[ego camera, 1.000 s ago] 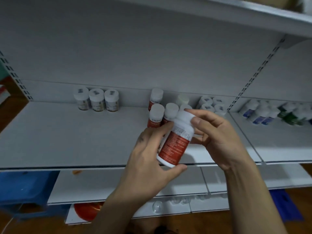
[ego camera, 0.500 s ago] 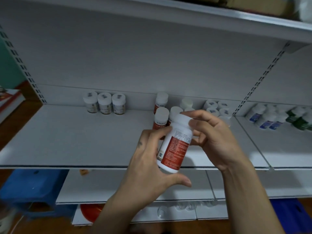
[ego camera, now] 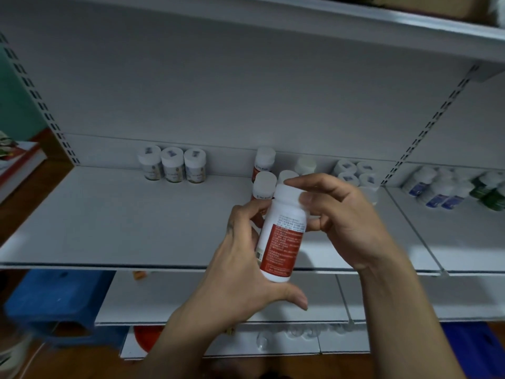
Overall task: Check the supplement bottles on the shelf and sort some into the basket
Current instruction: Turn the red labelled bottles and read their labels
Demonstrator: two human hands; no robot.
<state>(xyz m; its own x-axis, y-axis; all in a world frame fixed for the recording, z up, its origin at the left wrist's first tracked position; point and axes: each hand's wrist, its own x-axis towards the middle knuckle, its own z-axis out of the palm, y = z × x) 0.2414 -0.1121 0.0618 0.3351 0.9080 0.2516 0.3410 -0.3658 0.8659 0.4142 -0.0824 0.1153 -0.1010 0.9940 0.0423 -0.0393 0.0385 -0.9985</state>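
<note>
A white supplement bottle with a red label (ego camera: 282,236) is held in front of the white shelf (ego camera: 123,214), tilted slightly with its cap up. My left hand (ego camera: 246,263) grips its lower body, thumb under the base. My right hand (ego camera: 347,214) holds the white cap and neck with fingers curled round it. Behind it on the shelf stand more red-label bottles (ego camera: 263,186). No basket is in view.
Three white-capped bottles (ego camera: 172,166) stand at the shelf's back left. Several white jars (ego camera: 355,173) sit right of centre. Blue-label bottles (ego camera: 434,190) and green bottles (ego camera: 489,190) fill the right bay. A blue stool (ego camera: 54,299) stands lower left; lower shelves lie beneath.
The bottle has been turned more upright and its label rotated between both hands. The view has shifted slightly left and down.
</note>
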